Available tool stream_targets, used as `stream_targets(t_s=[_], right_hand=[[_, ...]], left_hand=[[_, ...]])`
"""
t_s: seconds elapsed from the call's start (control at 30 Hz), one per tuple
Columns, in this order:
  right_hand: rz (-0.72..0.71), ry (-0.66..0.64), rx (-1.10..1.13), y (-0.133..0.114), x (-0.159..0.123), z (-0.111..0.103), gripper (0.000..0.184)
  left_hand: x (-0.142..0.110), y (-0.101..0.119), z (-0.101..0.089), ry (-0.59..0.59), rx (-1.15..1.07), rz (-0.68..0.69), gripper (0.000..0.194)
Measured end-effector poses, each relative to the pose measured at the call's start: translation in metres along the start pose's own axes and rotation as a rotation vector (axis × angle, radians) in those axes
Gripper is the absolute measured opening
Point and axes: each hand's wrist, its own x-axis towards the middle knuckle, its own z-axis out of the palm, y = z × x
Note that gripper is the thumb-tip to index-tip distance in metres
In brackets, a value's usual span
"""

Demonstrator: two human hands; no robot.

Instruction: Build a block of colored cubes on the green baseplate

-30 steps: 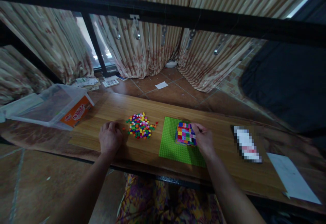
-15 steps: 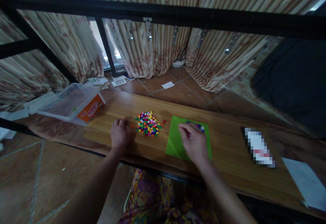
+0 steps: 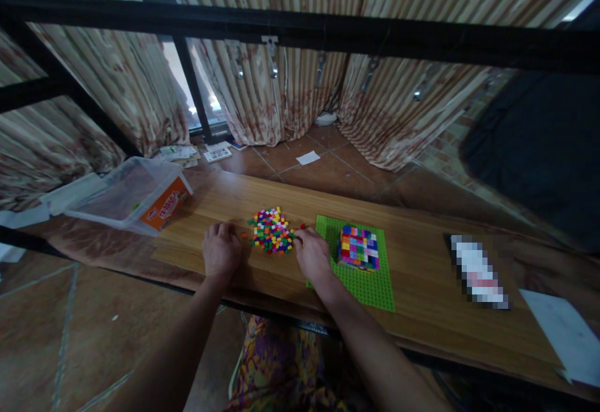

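Note:
Small multicoloured toy bricks (image 3: pixel 272 229) lie in a loose pile on the wooden table. At the pile's right edge is my right hand (image 3: pixel 315 253), its fingertips pinched together among the outer bricks; whatever they hold is too small to make out. My left hand (image 3: pixel 221 252) rests on the table left of the pile, fingers loosely bent and slightly apart, with nothing visible in it. A block built of coloured bricks (image 3: pixel 359 248) stands on the green baseplate (image 3: pixel 377 293), to the right of my right hand. My right hand covers part of the plate's left side.
A clear plastic bin (image 3: pixel 110 196) with an orange label stands at the table's left end. On the right lie a pixelated flat object (image 3: pixel 479 272) and a white sheet (image 3: pixel 562 331). A dark metal bar (image 3: pixel 300 27) crosses the view beyond the table (image 3: pixel 422 262), before striped curtains.
My right hand has moved left from above the baseplate to the brick pile, uncovering the built block. The left hand has stayed in place.

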Motion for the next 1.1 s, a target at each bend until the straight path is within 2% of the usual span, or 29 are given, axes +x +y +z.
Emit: stream_targets(t_s=[0.3,0.57,0.7,0.8,0.93,1.1], right_hand=[[-0.021,-0.063,-0.116,-0.006,0.000,0.000,0.022],[-0.083,-0.133,-0.096,-0.004,0.003,-0.004,0.018],[-0.096,-0.169,-0.059,-0.006,0.005,-0.012,0.023],[-0.100,-0.113,0.035,-0.012,-0.005,-0.022,0.023],[-0.111,0.046,0.320,-0.018,-0.032,-0.046,0.018],[-0.001,0.160,0.570,-0.005,-0.068,-0.084,0.016]], left_hand=[[0.002,0.003,-0.004,-0.014,0.015,-0.005,0.030],[0.003,0.002,-0.005,-0.023,0.019,0.003,0.031],[0.004,0.003,-0.006,-0.013,0.016,0.000,0.030],[0.004,0.003,-0.006,-0.013,0.018,0.002,0.030],[0.005,0.002,-0.005,-0.016,0.033,0.012,0.031],[0.005,0.001,-0.006,-0.025,0.042,0.030,0.031]])
